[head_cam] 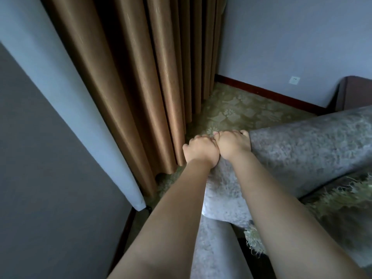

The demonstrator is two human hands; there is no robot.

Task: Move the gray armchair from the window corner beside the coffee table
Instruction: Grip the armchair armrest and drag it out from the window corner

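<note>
By the brown curtain (141, 77), left hand (201, 151) and right hand (233, 144) side by side, clenched over the gray armchair (302, 146) corner

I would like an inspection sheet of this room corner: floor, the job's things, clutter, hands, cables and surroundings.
Surface: patterned green carpet, bare in the corner.
Job's things: gray armchair, in the corner near the curtain; coffee table not in view.
Clutter: fringed green throw lying on the chair's seat.
Hands: left hand and right hand side by side, touching, both gripping the armchair's upper edge at its corner.
Cables: nothing seen.
Surroundings: brown curtain hanging to the floor; wall socket above the dark red baseboard; dark wooden furniture at the right edge.
</note>
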